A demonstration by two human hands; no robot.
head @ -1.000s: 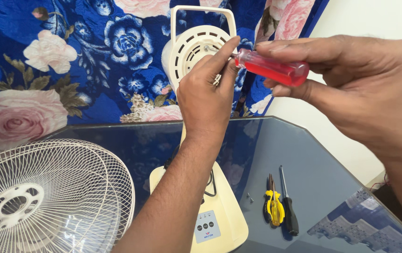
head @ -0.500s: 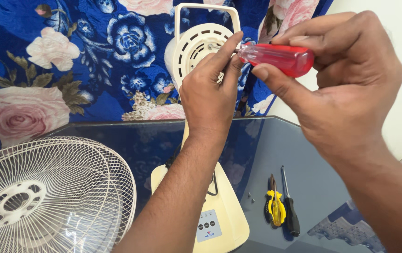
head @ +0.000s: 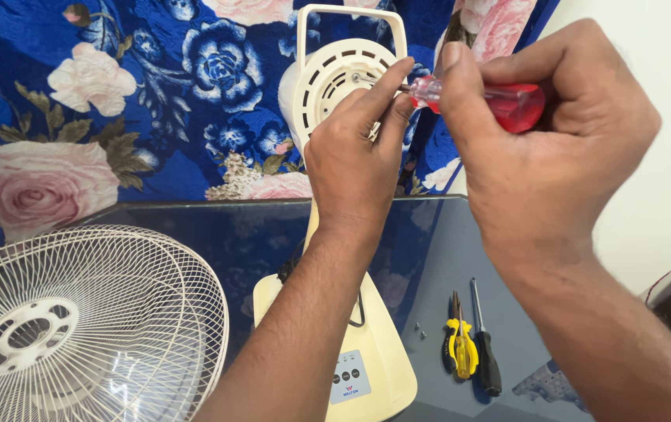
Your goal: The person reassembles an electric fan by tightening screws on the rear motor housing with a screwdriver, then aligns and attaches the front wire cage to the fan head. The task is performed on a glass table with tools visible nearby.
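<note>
Fan grille [head: 77, 328] lies flat at 8 o'clock, untouched. Motor housing [head: 335, 82] stands upright at 12 — left hand [head: 355, 168] reaches up to it, fingertips pinched narrow around the shaft of the screwdriver [head: 507, 101], steadying the tip. Right hand [head: 539, 148] at 2 o'clock is fisted on the red handle. Tool's long axis runs near level, tip toward 9 — left hand nearer the housing. Pliers [head: 461, 344] lie at 5.

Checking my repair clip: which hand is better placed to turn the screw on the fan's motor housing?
Right. The right hand grips the red-handled screwdriver, its tip at the motor housing; the left hand only steadies the shaft.
</note>
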